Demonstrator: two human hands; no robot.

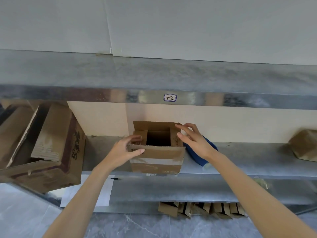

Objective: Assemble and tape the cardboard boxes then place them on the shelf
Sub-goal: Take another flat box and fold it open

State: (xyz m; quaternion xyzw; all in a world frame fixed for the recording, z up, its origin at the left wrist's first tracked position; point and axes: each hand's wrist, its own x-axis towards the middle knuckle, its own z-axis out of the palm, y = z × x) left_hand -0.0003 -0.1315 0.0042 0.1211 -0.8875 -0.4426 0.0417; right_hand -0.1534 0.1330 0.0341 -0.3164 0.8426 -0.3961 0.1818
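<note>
A small cardboard box (157,159) stands on the metal shelf (248,160), its top flaps up and a strip of tape across its front. My left hand (124,150) touches its left upper edge, thumb along the front flap and fingers over the left flap. My right hand (193,139) hovers at the box's right side with fingers spread and nearly straight; its fingertips reach the top right corner of the back flap.
A large open cardboard box (46,145) lies tilted at the left. Behind my right hand is a blue object (197,155). Another cardboard piece (305,145) sits at the far right. Folded boxes (202,209) are stacked below. The upper shelf rail carries a label (170,97).
</note>
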